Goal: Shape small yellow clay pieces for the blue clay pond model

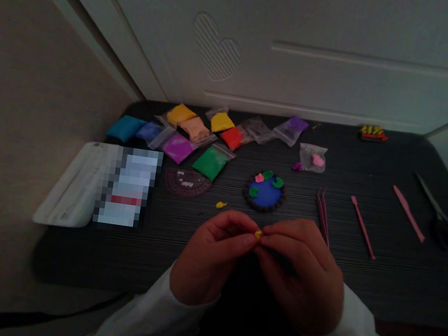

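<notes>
Between the fingertips of both hands is a small piece of yellow clay (258,235). My left hand (216,250) pinches it from the left with thumb and forefinger. From the other side, the fingertips of my right hand (301,268) close on it too. Just beyond the hands lies a round clay pond (265,191) with a blue middle, a dark beaded rim, green lily pads and a pink flower. A second yellow clay bit (221,205) rests on the dark table (144,262), left of the pond.
Clay bags in several colours, among them a green bag (210,161), line the back left. A white tray (77,186) and protractor (188,184) lie left. To the right are tweezers (323,218), pink modelling tools (363,227), scissors (440,212) and a striped clay piece (373,133).
</notes>
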A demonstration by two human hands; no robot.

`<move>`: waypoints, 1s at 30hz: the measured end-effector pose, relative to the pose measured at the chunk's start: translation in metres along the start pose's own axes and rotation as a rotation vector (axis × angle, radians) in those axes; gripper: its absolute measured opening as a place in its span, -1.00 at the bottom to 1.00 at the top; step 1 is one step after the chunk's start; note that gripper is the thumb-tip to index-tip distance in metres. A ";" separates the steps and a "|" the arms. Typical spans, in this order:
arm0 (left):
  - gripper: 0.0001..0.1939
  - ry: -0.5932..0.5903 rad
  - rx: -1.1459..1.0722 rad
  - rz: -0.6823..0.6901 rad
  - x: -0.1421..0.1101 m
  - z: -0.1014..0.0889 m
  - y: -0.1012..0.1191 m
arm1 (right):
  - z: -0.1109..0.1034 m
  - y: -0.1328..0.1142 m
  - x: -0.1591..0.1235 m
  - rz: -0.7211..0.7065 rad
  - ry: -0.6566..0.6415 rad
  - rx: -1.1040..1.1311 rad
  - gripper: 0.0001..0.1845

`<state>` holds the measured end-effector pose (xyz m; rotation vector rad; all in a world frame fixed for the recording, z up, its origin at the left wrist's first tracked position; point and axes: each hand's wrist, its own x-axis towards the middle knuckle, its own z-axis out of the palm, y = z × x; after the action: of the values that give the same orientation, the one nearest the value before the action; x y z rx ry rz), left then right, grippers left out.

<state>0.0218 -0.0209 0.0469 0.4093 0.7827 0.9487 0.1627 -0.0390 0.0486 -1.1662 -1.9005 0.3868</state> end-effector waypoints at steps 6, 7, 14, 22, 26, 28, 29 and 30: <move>-0.87 0.074 0.165 0.022 0.012 -0.009 -0.005 | 0.004 0.014 0.003 0.062 -0.053 0.024 -0.74; -0.87 0.070 0.189 0.027 0.013 -0.010 -0.005 | 0.004 0.015 0.004 0.078 -0.067 0.037 -0.75; -0.87 0.018 0.262 0.017 0.016 -0.018 -0.002 | 0.001 0.016 0.007 0.281 -0.143 0.252 -0.80; -0.91 -0.022 0.317 -0.029 0.015 -0.019 -0.001 | 0.000 0.016 0.008 0.337 -0.184 0.312 -0.82; -0.92 -0.016 0.280 -0.066 0.017 -0.019 -0.002 | -0.001 0.015 0.009 0.339 -0.189 0.337 -0.83; -0.92 -0.014 0.285 -0.075 0.018 -0.018 -0.003 | -0.002 0.015 0.009 0.337 -0.199 0.346 -0.84; -0.93 -0.018 0.295 -0.082 0.018 -0.018 -0.004 | -0.003 0.015 0.009 0.336 -0.208 0.345 -0.85; -0.93 -0.022 0.308 -0.085 0.017 -0.018 -0.003 | -0.003 0.015 0.009 0.333 -0.218 0.339 -0.85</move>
<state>0.0159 -0.0086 0.0257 0.6480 0.9227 0.7437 0.1722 -0.0238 0.0457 -1.2444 -1.7285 1.0132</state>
